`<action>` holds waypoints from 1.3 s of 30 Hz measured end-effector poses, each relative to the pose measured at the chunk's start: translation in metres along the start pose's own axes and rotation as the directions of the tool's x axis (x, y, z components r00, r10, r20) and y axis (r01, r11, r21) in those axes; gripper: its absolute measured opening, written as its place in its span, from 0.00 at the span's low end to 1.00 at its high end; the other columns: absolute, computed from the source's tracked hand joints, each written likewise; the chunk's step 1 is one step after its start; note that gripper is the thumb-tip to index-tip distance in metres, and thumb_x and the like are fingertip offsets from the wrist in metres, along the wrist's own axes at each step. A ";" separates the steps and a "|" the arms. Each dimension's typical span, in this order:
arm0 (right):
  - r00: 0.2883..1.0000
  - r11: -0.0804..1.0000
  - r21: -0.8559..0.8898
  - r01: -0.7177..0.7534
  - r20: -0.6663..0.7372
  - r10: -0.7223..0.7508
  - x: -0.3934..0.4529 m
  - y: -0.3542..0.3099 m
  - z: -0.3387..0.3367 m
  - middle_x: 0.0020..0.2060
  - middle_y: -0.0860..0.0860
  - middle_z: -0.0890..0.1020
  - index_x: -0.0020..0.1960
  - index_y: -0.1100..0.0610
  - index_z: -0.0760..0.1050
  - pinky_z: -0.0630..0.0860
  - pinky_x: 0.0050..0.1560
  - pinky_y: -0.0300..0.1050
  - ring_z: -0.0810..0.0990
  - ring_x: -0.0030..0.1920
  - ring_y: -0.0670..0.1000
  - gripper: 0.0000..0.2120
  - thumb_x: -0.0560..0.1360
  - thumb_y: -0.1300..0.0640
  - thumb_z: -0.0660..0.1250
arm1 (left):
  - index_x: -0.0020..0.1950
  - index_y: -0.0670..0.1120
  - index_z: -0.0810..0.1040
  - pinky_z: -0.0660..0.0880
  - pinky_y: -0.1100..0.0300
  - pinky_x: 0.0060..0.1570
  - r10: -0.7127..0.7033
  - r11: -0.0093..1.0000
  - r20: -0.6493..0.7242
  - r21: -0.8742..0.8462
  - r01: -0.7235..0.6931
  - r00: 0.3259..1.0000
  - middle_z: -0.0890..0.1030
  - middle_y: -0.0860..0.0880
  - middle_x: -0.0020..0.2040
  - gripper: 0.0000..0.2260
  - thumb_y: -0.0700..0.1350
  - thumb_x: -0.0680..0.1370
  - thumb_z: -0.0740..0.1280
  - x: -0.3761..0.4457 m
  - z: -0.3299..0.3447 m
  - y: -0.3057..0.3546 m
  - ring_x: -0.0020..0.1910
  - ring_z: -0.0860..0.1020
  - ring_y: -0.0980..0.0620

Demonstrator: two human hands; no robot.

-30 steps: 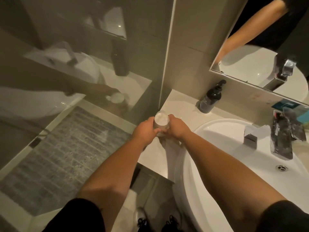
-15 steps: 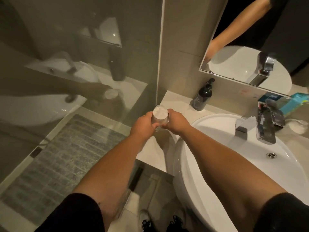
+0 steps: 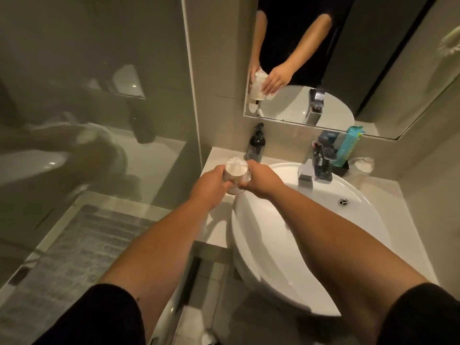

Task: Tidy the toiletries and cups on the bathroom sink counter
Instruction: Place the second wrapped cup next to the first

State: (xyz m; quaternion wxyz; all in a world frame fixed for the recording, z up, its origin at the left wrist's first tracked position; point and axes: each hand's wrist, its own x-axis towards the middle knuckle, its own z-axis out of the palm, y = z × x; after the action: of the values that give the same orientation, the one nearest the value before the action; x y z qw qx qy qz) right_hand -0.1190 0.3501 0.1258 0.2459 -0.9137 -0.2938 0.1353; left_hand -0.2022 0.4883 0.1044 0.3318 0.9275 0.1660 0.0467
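A clear glass cup with a white wrapping over it is held just above the left end of the white counter. My left hand grips it from the left and my right hand from the right. A dark pump bottle stands on the counter just behind the cup. A second wrapped cup stands at the back right, beside a black holder with a teal packet.
The white basin fills the middle of the counter, with a chrome tap at its back. A mirror hangs above. A glass shower screen stands to the left, with a grey floor mat beyond it.
The view has tilted up and to the right, showing more of the mirror and the back right counter. Both hands still hold the cup over the same spot.
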 end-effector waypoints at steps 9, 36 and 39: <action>0.991 0.992 0.012 -0.128 -0.049 0.128 -0.086 0.096 -0.050 0.55 0.54 0.81 0.63 0.54 0.71 0.73 0.50 0.47 0.78 0.54 0.57 0.27 0.66 0.54 0.74 | 0.65 0.48 0.72 0.74 0.52 0.51 0.150 0.988 0.064 0.025 -0.151 0.987 0.80 0.48 0.57 0.17 0.49 0.77 0.66 -0.028 0.080 0.092 0.55 0.77 0.46; 0.814 0.851 0.267 -0.451 -0.268 0.515 -0.166 0.315 -0.160 0.54 0.52 0.80 0.66 0.54 0.70 0.75 0.55 0.50 0.77 0.54 0.54 0.26 0.68 0.57 0.71 | 0.61 0.47 0.72 0.75 0.49 0.48 0.497 0.857 0.315 -0.033 -0.514 0.809 0.81 0.47 0.55 0.16 0.53 0.77 0.65 0.046 0.254 0.289 0.54 0.79 0.45; 0.782 0.829 0.305 -0.469 -0.291 0.550 -0.149 0.331 -0.162 0.55 0.52 0.80 0.65 0.53 0.70 0.75 0.56 0.50 0.78 0.54 0.53 0.26 0.68 0.57 0.71 | 0.61 0.46 0.73 0.73 0.54 0.47 0.528 0.837 0.347 -0.063 -0.543 0.775 0.81 0.46 0.56 0.16 0.51 0.77 0.66 0.074 0.267 0.297 0.54 0.78 0.45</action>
State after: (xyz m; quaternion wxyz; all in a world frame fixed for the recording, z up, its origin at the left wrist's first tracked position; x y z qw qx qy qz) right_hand -0.0177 -0.0338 0.1028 0.3480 -0.9353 0.0335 0.0551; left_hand 0.0018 0.1380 0.0831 0.3097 0.9358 -0.1655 -0.0302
